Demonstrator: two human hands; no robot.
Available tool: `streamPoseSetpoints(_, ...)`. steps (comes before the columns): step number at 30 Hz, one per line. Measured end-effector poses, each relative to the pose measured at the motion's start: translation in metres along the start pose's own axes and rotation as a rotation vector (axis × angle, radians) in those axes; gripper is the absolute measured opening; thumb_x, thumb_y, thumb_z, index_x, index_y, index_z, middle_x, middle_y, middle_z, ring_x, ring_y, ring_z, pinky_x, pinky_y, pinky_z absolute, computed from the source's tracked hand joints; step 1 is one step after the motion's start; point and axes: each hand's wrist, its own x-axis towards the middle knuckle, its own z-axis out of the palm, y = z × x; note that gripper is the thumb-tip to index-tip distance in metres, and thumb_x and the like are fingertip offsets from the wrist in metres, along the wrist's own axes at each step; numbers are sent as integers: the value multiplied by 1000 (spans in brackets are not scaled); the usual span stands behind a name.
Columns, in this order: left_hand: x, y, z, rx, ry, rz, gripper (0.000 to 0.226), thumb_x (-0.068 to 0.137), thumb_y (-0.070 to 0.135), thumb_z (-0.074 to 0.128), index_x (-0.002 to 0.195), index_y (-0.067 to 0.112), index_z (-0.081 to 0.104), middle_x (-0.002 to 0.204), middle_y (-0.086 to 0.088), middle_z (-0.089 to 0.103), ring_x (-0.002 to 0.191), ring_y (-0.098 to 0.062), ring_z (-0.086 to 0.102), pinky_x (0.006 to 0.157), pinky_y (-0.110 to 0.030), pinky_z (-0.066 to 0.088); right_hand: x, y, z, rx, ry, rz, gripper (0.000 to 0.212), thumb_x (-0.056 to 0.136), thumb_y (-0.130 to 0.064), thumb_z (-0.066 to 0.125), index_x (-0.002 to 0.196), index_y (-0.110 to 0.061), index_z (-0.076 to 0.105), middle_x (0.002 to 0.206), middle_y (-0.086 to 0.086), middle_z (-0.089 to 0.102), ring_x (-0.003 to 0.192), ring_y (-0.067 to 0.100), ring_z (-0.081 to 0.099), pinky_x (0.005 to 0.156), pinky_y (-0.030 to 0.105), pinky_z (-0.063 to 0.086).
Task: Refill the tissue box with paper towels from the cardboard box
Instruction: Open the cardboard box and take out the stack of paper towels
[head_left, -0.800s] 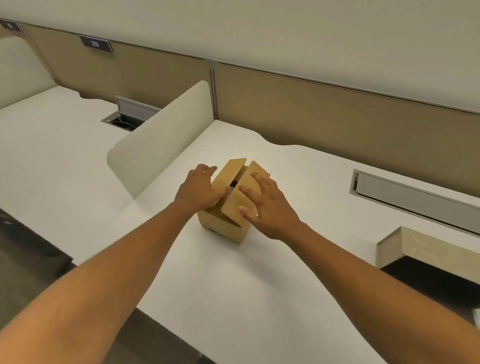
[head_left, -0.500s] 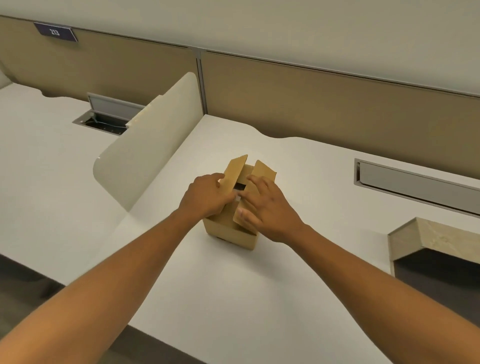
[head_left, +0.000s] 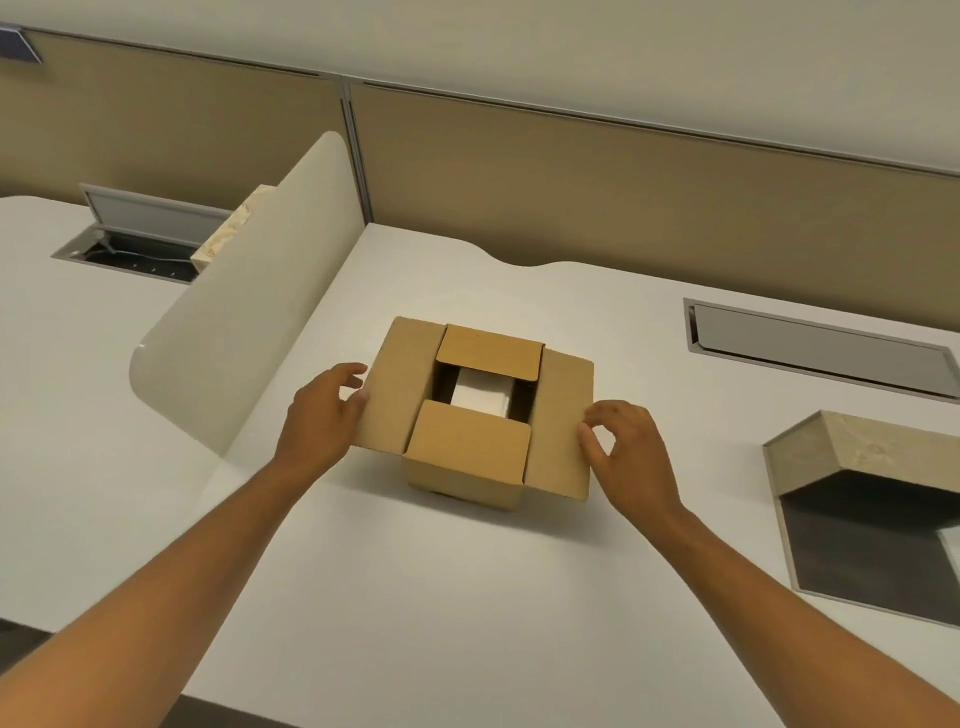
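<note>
A small brown cardboard box stands in the middle of the white desk, its two side flaps spread flat and its two end flaps folded part-way in. White paper towels show through the gap between the end flaps. My left hand holds the outer edge of the left flap, thumb on the cardboard. My right hand pinches the outer edge of the right flap with curled fingers. The beige stone-patterned tissue box lies at the right, its dark inside facing me.
A cream curved divider panel stands just left of the box. Cable hatches are set into the desk at back left and back right. A tan partition wall runs along the back. The desk's front edge is near me.
Both hands were together on top of the box over raised flaps. They have moved apart, and the side flaps now lie spread outward, uncovering the paper towels. The view has shifted closer and to the right.
</note>
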Motion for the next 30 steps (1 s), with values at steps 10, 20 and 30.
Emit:
streamPoseSetpoints(10, -3, 3, 4, 354, -150, 197, 50, 105, 6, 55, 155, 6, 51, 154, -20, 53, 132, -43, 59, 109, -58, 48, -2, -19, 10, -86, -64, 77, 22, 103, -24, 60, 119, -18, 73, 121, 1, 75, 113, 23, 64, 97, 33, 49)
streamPoseSetpoints(20, -4, 110, 18, 897, -482, 712, 67, 101, 40, 20, 153, 15, 55, 115, -5, 73, 122, -22, 63, 133, -52, -9, 105, -91, 5, -456, -387, -142, 76, 85, -46, 74, 150, -21, 44, 143, 8, 56, 127, 31, 54, 101, 47, 48)
streamPoseSetpoints(30, -59, 99, -14, 508, -362, 774, 48, 92, 34, 37, 96, 19, 83, 81, 2, 70, 75, -23, 62, 88, -41, 52, 161, -72, -5, -57, -433, 51, 42, 95, -40, 54, 133, -25, 60, 115, 9, 75, 104, 29, 70, 96, 47, 57)
